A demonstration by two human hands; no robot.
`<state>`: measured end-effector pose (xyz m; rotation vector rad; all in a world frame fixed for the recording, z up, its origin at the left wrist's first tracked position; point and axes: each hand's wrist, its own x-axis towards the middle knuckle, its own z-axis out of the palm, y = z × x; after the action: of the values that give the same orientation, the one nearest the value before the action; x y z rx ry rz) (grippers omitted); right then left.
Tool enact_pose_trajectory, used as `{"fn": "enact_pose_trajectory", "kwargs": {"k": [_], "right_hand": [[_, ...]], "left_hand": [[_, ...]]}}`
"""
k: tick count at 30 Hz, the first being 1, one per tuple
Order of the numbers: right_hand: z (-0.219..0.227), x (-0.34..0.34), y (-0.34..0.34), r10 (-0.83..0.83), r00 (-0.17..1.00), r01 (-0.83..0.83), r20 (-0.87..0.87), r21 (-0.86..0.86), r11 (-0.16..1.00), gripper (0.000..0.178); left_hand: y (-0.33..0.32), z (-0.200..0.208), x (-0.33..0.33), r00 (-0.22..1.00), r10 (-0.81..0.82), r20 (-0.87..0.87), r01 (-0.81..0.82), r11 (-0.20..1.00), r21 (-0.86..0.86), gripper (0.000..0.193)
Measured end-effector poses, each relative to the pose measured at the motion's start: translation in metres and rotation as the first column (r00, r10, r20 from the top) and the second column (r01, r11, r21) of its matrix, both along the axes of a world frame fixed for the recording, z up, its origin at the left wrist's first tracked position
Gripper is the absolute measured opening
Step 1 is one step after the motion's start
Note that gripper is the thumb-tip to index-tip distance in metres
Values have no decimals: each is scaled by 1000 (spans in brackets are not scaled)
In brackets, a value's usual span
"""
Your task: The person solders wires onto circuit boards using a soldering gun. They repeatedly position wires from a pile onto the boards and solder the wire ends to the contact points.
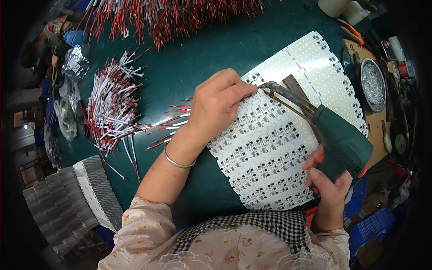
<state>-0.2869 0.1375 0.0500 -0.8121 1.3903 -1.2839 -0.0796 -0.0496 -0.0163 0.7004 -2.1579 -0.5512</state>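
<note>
The left hand (218, 99) is closed, its fingertips pinched at the upper left edge of a white sheet of circuit boards (265, 164); whether they grip anything is too small to tell. The right hand (332, 183) is wrapped around the handle of a green soldering gun (344, 141), whose tip reaches over the sheet to just beside the left fingertips.

The sheet lies on the dark green surface (184, 63), between the hands and under them. A dark flat bar (295, 87) rests across it, partly covered by the gun, and the gun's body also blocks part of the sheet's right side. A few red and white wires (173, 128) stick out left of the sheet; the left hand and forearm hide their other ends.

Farther left sits a loose heap of white and red wires (112, 105), with clear plastic bags (66, 119) beyond it and stacked strips (60, 202) nearer the person. A much larger wire pile (171, 18) fills the far edge. To the right, a metal bowl (362, 92) of silvery bits stands on brown cardboard (375, 126), near orange-handled pliers (352, 33). A blue crate (371, 227) is at the lower right.
</note>
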Motion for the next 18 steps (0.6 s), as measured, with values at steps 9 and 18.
{"fn": "enact_pose_trajectory", "kwargs": {"k": [9, 18], "right_hand": [[-7, -4, 7, 114, 964, -138, -240, -86, 987, 51], [13, 2, -3, -190, 980, 189, -63, -29, 982, 61]], "left_hand": [[2, 3, -4, 999, 27, 39, -22, 989, -145, 32], [3, 5, -4, 995, 49, 86, -32, 980, -195, 34]]}}
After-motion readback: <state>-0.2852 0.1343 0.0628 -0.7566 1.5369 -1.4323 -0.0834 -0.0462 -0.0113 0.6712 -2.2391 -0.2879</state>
